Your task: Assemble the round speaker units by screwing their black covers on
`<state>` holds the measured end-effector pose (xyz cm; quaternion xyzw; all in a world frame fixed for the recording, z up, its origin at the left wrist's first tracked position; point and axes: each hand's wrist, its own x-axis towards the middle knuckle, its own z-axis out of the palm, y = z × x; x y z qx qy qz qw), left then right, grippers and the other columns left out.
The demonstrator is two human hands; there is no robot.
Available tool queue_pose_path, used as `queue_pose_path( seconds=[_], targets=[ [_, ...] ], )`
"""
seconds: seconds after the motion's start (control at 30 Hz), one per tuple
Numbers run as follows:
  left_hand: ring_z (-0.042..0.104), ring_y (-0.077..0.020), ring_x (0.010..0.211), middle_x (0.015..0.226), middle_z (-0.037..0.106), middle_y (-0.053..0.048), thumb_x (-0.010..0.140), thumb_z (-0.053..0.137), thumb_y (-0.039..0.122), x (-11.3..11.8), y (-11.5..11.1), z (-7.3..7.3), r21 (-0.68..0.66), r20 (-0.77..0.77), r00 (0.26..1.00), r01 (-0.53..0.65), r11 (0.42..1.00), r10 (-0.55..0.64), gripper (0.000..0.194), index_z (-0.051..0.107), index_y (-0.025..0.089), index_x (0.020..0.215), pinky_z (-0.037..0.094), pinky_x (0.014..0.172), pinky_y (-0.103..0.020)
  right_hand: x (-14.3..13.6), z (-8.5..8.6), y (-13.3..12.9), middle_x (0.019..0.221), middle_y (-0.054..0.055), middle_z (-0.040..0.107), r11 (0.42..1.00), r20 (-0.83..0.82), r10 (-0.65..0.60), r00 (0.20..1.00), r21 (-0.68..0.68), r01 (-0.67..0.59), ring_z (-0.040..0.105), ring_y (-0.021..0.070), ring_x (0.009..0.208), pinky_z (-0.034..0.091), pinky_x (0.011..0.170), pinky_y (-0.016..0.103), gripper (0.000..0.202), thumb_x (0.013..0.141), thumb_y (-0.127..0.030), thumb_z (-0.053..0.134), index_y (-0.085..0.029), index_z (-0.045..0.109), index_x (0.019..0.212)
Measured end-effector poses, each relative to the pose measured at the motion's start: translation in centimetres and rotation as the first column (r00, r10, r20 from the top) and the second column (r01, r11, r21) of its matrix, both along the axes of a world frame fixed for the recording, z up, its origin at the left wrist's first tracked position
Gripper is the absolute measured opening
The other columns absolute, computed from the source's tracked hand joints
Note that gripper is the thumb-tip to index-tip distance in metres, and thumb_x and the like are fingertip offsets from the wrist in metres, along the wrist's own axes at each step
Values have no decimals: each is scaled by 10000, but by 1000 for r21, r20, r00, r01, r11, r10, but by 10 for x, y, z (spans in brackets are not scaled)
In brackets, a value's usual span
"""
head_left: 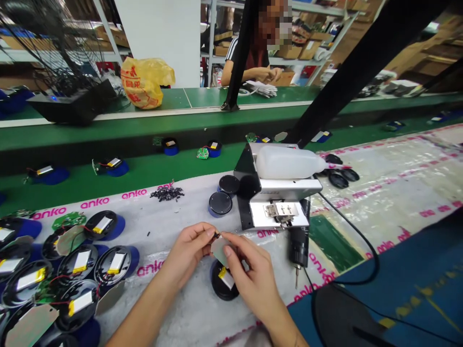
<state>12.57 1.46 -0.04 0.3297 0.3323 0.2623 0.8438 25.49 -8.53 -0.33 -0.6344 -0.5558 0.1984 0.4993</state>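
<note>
Near the middle of the covered table, my right hand grips a pale round-edged board between thumb and fingers. My left hand is pinched at the board's upper left edge, on a small dark part too small to make out. Just below the board sits a round black and blue housing with a white and yellow battery inside, partly covered by my right hand.
Many blue housings with batteries crowd the left. Small black parts lie in a pile. A silver machine holds a white bottle; a power screwdriver lies below. Across the green conveyor, a person sits.
</note>
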Motion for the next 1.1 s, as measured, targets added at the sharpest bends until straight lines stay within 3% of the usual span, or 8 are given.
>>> queue_pose_path(
  seconds=[0.43,0.6,0.77,0.9,1.0,1.1],
  targets=[
    [499,-107,630,671,598,17,771,808,423,2,-3,-4,84,-54,998,30,996,-25,293,709,148,772,415,637,-234,1,3,-4,952,10,740,1000,26,15,1000,-7,-15,684,146,812,557,748,247,278,986,-165,551,-248,671,1223],
    [459,-100,602,635,591,25,792,792,412,-2,1,-4,176,-109,993,54,983,-35,276,738,143,759,357,591,-227,-1,1,-5,1011,22,759,999,34,-33,999,-42,34,692,158,782,570,748,273,257,982,-193,565,-254,681,1204],
    [496,-119,618,637,625,15,806,771,353,-7,8,-2,344,-235,970,137,929,-56,206,778,148,785,372,589,-235,3,0,-5,911,18,756,988,35,-34,999,-151,39,682,163,689,582,701,291,250,986,-235,568,-250,674,1212],
    [516,-125,610,642,648,6,828,738,373,-7,7,-6,324,-210,976,130,937,-63,216,794,167,800,405,604,-246,5,6,-7,1070,71,722,992,184,42,982,-121,-20,704,198,857,597,790,319,283,997,-255,570,-230,645,1268],
    [548,-135,616,660,685,-11,825,745,376,-5,3,-7,312,-181,981,130,941,-76,216,806,173,785,428,617,-252,6,9,-13,1142,111,668,991,324,77,943,-128,-37,703,227,905,615,769,332,440,960,-288,641,-216,561,1386],
    [644,-192,722,747,754,-59,805,769,366,-6,2,-2,316,-145,982,159,935,-118,206,819,172,758,495,702,-289,10,9,-19,1202,116,655,995,417,63,907,-94,-26,688,251,1043,613,859,357,435,956,-166,567,-234,554,1386]
  ],
)
